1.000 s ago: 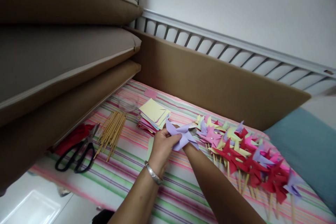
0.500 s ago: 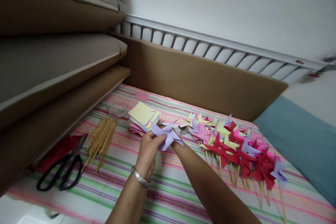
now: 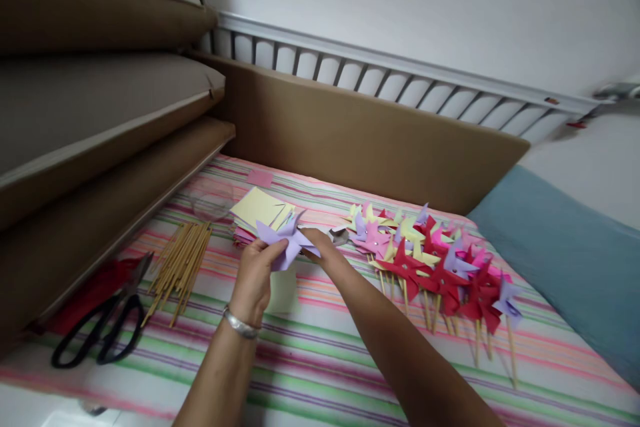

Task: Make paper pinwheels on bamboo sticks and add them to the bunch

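Observation:
A purple paper pinwheel [image 3: 287, 244] is pinched between the thumb and fingers of my left hand [image 3: 254, 275], which wears a silver bracelet [image 3: 241, 325]. My right hand [image 3: 315, 243] is just behind and to the right of the pinwheel, with its fingers hidden from view. Beyond both hands lies a stack of coloured paper squares [image 3: 256, 205], pale yellow on top. A pale green paper piece [image 3: 283, 292] rests on the cloth below the pinwheel. Beside my right wrist sits a small greyish item [image 3: 340, 236], partly covered.
Many finished pinwheels on sticks [image 3: 445, 273] lie at the right. Wooden sticks [image 3: 183, 260], black-handled scissors [image 3: 106, 327] and a red bag-like item [image 3: 93, 293] are at the left. A clear bowl [image 3: 213, 200] stands near the brown cushions [image 3: 125, 187]. A brown panel [image 3: 350, 140] borders the back.
The camera view has shifted, so the scene sits further left. My right hand has moved slightly away from the pinwheel's back; my left hand still holds the pinwheel.

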`<state>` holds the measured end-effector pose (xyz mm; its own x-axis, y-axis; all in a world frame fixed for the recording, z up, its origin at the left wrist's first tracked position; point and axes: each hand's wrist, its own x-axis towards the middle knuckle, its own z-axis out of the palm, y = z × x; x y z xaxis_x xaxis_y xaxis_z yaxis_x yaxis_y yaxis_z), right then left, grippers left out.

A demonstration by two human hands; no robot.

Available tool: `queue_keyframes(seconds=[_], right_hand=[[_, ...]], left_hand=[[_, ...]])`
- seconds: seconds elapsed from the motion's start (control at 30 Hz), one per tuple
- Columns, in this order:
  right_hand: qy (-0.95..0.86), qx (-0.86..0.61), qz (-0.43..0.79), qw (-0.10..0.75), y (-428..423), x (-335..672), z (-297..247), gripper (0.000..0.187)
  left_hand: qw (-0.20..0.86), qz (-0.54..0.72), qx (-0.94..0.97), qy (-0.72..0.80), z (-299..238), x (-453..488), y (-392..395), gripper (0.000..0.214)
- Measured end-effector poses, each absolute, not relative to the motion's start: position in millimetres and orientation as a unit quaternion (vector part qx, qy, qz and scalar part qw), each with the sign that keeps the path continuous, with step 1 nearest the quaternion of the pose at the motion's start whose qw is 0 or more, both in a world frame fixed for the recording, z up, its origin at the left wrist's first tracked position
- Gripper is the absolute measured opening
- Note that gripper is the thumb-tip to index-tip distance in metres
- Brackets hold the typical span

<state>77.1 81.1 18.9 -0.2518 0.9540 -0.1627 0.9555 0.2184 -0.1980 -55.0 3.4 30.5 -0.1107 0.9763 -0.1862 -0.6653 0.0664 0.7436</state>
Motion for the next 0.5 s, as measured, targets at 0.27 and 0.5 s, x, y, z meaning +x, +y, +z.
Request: queue_keyframes(seconds=[0.27, 0.5], right_hand=[[0.741, 0.649, -0.17, -0.027, 87.3, 86.9, 7.4, 0.021], [0.714, 0.656, -0.224, -0.097, 85.2, 107.6, 3.4, 0.027]], left_hand=[[0.617, 0.668, 0.189, 0.371, 33.5, -67.9, 6.4, 0.022], [0.609, 0.668, 0.185, 0.385, 34.2, -68.5, 7.3, 0.018]])
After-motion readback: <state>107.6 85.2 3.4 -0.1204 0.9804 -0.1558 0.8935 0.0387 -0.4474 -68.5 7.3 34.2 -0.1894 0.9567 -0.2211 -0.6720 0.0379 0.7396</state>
